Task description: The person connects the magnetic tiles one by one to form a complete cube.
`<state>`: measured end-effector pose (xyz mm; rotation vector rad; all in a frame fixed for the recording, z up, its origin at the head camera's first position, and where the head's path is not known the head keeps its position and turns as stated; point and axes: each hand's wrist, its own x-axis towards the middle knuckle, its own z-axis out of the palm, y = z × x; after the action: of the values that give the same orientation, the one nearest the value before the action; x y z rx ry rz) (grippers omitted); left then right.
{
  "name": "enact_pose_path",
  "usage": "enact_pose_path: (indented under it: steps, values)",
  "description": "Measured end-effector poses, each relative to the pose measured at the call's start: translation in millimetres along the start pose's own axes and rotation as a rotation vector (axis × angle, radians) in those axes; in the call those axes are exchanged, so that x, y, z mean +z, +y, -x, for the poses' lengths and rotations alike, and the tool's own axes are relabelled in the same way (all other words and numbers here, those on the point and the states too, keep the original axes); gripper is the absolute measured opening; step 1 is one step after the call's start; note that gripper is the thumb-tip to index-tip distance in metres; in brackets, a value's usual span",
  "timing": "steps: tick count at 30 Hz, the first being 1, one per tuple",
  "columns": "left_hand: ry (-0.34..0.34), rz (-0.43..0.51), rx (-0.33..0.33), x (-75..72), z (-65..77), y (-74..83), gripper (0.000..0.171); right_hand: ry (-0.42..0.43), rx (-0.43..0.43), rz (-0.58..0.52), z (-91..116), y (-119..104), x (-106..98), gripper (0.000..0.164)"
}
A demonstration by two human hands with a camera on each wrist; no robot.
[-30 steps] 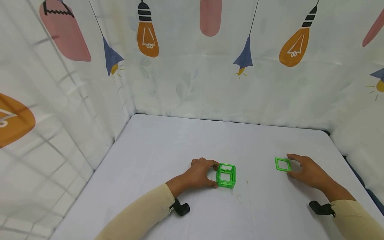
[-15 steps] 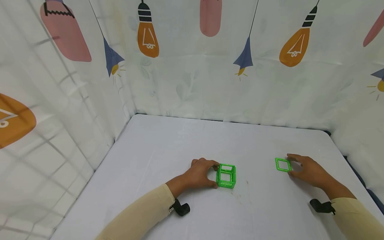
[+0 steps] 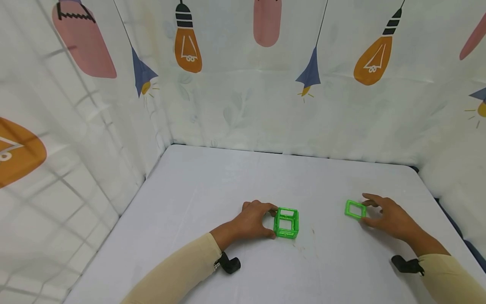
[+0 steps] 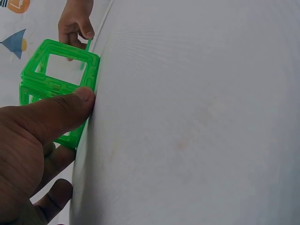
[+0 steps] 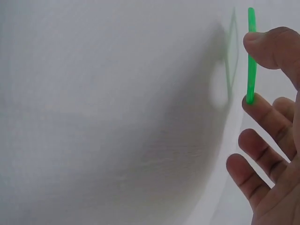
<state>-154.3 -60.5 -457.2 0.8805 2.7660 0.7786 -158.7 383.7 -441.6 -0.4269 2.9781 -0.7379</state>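
On the table, my left hand [image 3: 254, 218] grips a cube of green open-frame magnetic tiles [image 3: 286, 232] by its left side. In the left wrist view the thumb [image 4: 70, 110] presses one face of the cube [image 4: 56, 86]. Off to the right, my right hand [image 3: 392, 217] holds a single green square magnetic tile [image 3: 353, 215] with an open middle. The right wrist view shows this tile [image 5: 251, 79] edge-on, pinched between thumb and a fingertip, a little above the table, with other fingers loosely bent. A wide gap separates tile and cube.
A white table [image 3: 228, 177] lies under both hands, with faint brownish marks near the cube. Printed white curtains [image 3: 243, 109] stand along the back and sides. A black wrist mount [image 3: 229, 264] sits on the left wrist, and another black mount [image 3: 406, 264] on the right.
My right hand has lifted the square tile slightly off the table and shifted it a little to the left. My left hand and the cube have stayed still.
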Motion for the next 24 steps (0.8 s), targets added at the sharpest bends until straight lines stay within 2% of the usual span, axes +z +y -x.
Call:
enact_pose_path:
  steps: [7, 14, 24]
  values:
    - [-0.004, -0.002, -0.001, 0.3, 0.1, -0.4, 0.075, 0.055, -0.027, 0.003, 0.3, -10.7, -2.6, 0.089]
    - [-0.008, 0.014, -0.003, -2.4, 0.1, 0.6, 0.075, 0.045, -0.106, 0.009, -2.5, -29.1, -8.2, 0.089]
    - [-0.011, 0.017, -0.004, -0.8, -0.3, -0.8, 0.075, 0.055, -0.158, 0.022, -3.6, -60.9, -11.6, 0.087]
